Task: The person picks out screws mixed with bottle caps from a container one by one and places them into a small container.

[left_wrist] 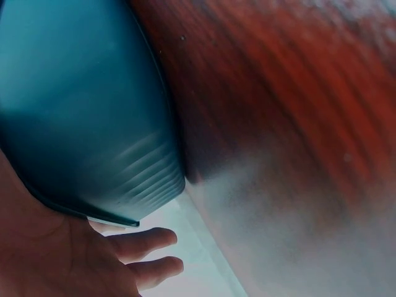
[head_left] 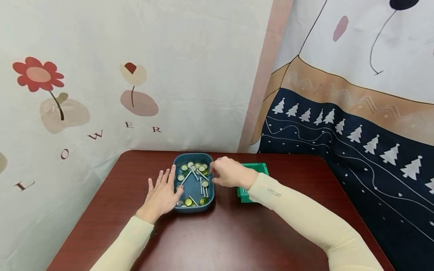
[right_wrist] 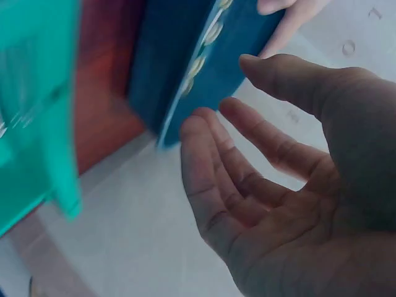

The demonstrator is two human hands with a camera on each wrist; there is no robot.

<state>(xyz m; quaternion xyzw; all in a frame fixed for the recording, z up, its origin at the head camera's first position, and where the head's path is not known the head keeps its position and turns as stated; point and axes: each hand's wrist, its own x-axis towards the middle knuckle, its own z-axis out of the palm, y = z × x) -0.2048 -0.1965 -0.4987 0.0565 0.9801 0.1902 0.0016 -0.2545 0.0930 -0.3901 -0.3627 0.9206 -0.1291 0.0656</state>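
Observation:
A blue rectangular tray with rounded corners holds several silver nails and round gold pieces that look like bottle caps. Against its left side, my left hand touches the rim with fingers spread and mostly straight. The left wrist view shows the palm beside the tray's outer wall. My right hand hovers at the tray's right rim. Its fingers are loosely bent and apart from the thumb, and nothing shows between them in the right wrist view.
A green plastic bin stands right of the tray, partly hidden under my right forearm. Both containers are on a dark red wooden table. Behind the table's back edge hangs a printed cloth.

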